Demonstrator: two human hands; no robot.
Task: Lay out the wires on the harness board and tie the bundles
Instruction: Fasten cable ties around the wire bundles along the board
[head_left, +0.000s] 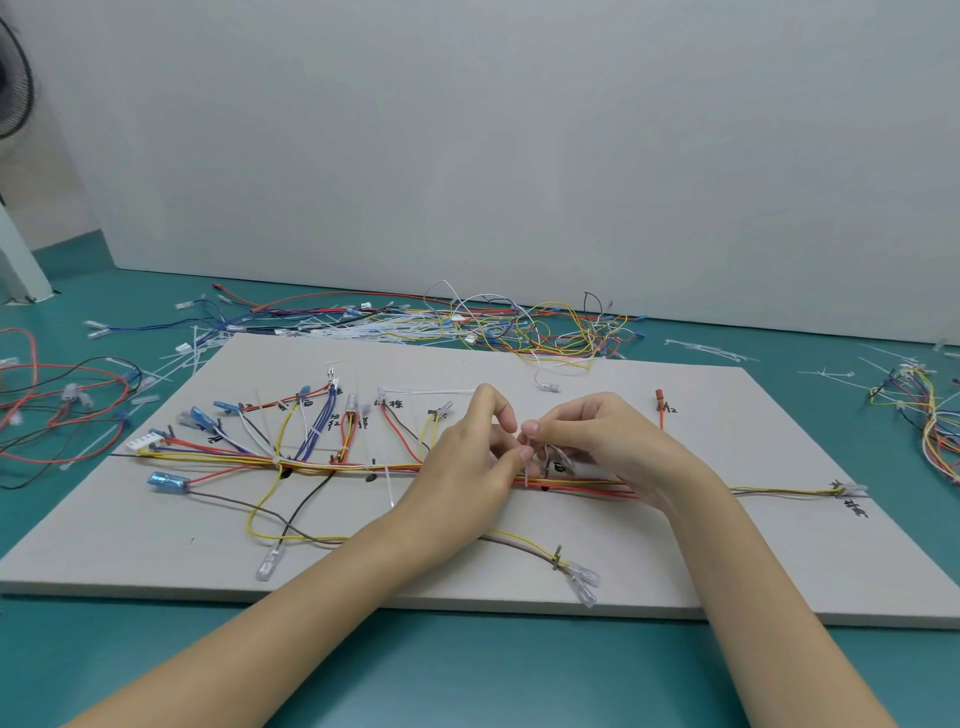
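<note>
A grey harness board (727, 545) lies on the teal table. A main bundle of yellow, orange and red wires (343, 466) runs left to right across it, with branches fanning up to blue and clear terminals. White cable ties (277, 462) bind the bundle at the left. Over the middle of the bundle, my left hand (470, 457) and my right hand (597, 441) meet, both pinching a white cable tie (527, 467) that stands around the wires. The fingertips hide the tie's head.
Loose wires and spare white ties (467, 327) are piled behind the board. More red and black wires (57, 410) lie at the left, and a coloured harness (930, 410) at the right edge. A white wall stands behind, a fan (13, 78) at top left.
</note>
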